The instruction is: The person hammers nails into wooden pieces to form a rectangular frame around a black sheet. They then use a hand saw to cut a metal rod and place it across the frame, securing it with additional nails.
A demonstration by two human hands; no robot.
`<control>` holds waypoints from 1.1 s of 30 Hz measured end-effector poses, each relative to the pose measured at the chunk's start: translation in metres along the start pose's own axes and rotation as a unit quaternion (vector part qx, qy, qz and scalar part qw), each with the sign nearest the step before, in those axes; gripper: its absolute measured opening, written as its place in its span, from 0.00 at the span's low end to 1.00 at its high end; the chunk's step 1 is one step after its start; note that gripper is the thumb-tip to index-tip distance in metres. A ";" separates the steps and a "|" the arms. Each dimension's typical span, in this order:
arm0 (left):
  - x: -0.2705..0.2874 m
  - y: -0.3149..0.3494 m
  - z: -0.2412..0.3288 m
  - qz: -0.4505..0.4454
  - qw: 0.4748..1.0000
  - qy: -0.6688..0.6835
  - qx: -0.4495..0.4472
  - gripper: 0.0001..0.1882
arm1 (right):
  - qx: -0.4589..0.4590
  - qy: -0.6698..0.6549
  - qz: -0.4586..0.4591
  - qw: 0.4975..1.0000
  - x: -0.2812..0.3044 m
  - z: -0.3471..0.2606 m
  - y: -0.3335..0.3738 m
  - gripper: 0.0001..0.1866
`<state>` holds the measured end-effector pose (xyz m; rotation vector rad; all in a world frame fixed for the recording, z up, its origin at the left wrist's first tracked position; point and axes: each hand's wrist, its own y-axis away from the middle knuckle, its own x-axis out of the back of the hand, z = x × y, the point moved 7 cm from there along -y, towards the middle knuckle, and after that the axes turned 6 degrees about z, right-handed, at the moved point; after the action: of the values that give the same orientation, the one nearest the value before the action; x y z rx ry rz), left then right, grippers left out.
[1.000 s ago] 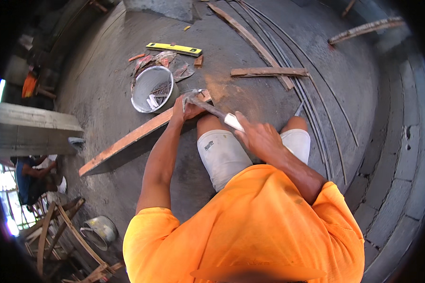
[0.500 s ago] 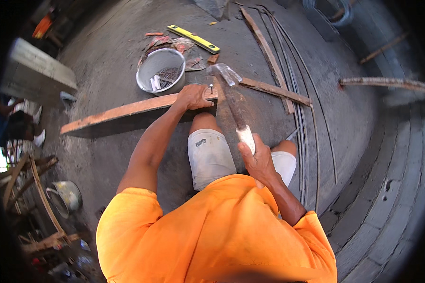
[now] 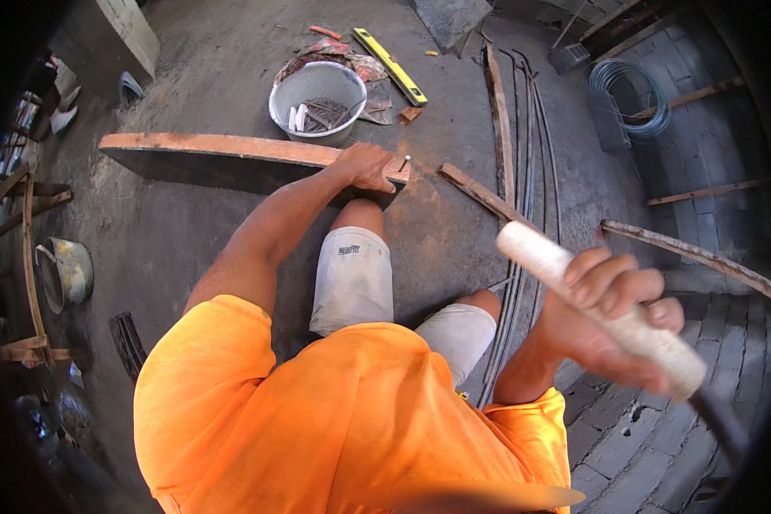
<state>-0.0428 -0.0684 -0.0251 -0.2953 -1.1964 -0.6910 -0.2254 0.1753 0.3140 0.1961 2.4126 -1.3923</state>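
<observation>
My left hand [image 3: 367, 166] is closed over the top edge of a long wooden plank [image 3: 223, 147], close to its right end. A nail [image 3: 405, 163] stands up from the plank's end, just right of my fingers, its head well above the wood. My right hand [image 3: 612, 313] is raised at the right, fingers wrapped round the pale grip of a hammer [image 3: 540, 253]. The dark shaft runs down toward the lower right rim, where the hammer's head is out of sight. My left knee is just below the plank's end.
Beyond the plank stands a bucket [image 3: 317, 98] holding nails and white sticks. A yellow spirit level [image 3: 390, 66] lies behind it. Bent metal rods [image 3: 531, 146] and a thin wood strip [image 3: 488, 195] lie to the right. A wire coil [image 3: 630, 96] rests by the block wall [image 3: 642, 437].
My right hand has swung the hammer up and to the right, away from the nail. The left hand still holds the plank; the whole view has shifted.
</observation>
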 end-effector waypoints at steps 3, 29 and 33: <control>0.002 0.000 0.000 0.010 1.000 0.008 -0.010 0.38 | -0.278 0.297 -0.108 0.907 0.014 0.077 0.080 0.26; -0.001 -0.003 -0.002 0.004 1.000 0.007 -0.021 0.39 | -0.077 0.316 0.061 0.944 0.059 0.038 0.006 0.25; -0.002 -0.005 -0.002 -0.004 1.000 0.000 -0.013 0.39 | 0.041 0.037 -0.009 0.998 0.006 0.008 -0.025 0.37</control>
<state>-0.0443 -0.0725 -0.0280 -0.3113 -1.1903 -0.7140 -0.2367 0.1552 0.3280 0.2505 2.4237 -1.5179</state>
